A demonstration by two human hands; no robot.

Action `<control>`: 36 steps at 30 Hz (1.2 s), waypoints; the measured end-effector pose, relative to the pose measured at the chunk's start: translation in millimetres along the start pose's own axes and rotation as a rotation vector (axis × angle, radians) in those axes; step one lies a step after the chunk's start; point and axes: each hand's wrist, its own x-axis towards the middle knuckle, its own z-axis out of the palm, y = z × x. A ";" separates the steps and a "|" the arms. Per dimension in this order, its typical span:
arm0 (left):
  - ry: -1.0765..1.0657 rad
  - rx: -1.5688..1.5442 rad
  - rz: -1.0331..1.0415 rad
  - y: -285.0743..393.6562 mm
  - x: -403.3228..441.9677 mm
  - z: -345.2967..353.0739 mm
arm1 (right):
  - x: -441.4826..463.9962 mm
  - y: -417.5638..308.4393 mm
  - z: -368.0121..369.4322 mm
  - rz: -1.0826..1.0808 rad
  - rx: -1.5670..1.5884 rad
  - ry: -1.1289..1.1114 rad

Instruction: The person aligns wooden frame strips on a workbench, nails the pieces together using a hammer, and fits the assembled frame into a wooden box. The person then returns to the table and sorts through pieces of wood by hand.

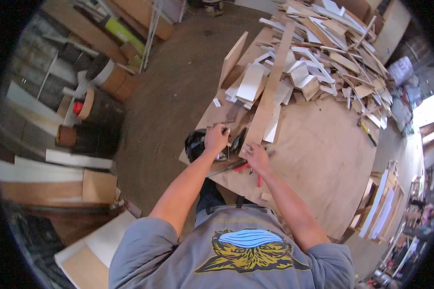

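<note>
My left hand (217, 139) is closed over a black power tool (195, 146) at the near left corner of the wooden worktable (323, 139). The hand hides much of the tool, so its exact kind is unclear. With curled fingers, my right hand (256, 158) grips the near end of a long wooden board (270, 89). That board stretches away from me across the table and onto the scrap pile. Beside the tool and under my wrists lie several hand tools with red handles (240, 167), partly covered.
A large heap of wood offcuts (337, 53) covers the table's far end. A yellow-and-black tool (367, 132) lies at the right edge. Wooden frames (378, 207) stand right of the table. Boards and panels (58, 178) are stacked at left, beyond the brown floor (164, 86).
</note>
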 end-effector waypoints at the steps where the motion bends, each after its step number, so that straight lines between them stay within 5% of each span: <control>1: -0.009 0.071 -0.006 -1.9 16.3 2.4 | 7.1 -1.4 2.0 0.023 -0.003 0.012; 13: -0.568 0.119 0.065 -52.3 103.8 7.2 | 80.8 -57.9 55.0 0.254 0.006 0.105; 18: -0.529 0.075 0.185 -73.2 98.8 5.0 | 116.6 -81.7 54.6 0.383 -0.009 0.021; 20: -0.565 0.008 0.274 -73.4 96.9 -13.7 | 131.3 -101.7 44.4 0.351 -0.131 0.195; 25: -0.518 0.011 0.244 -101.4 86.1 -4.8 | 191.6 -123.7 25.4 0.423 -0.322 0.390; 36: -0.620 0.037 0.185 -109.3 97.1 -12.0 | 272.9 -89.0 48.5 0.613 -0.456 0.327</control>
